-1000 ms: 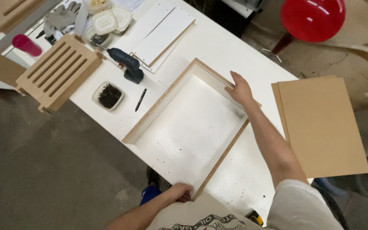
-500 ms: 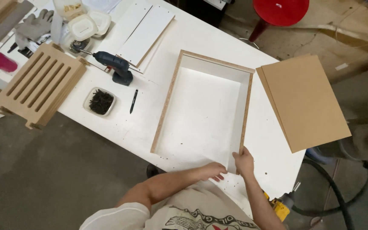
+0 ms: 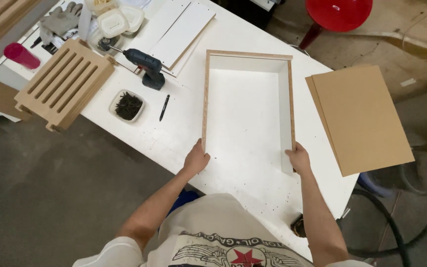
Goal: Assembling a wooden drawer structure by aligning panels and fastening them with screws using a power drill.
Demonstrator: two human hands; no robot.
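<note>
Left hand (image 3: 195, 160), right hand (image 3: 299, 158) clamped on near ends of three-sided white chipboard frame (image 3: 248, 55), frame centre, on white table (image 3: 174, 138).

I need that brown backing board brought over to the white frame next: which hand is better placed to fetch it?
Probably the right hand. It grips the near right corner of the white frame, and the brown board lies just beyond that side. The left hand holds the opposite corner, nearer the pen and drill.

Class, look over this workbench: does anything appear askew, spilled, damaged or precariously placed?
Yes. The brown board overhangs the white table's right edge, and the slatted wooden panel juts past its left edge. Nothing looks spilled or broken.
</note>
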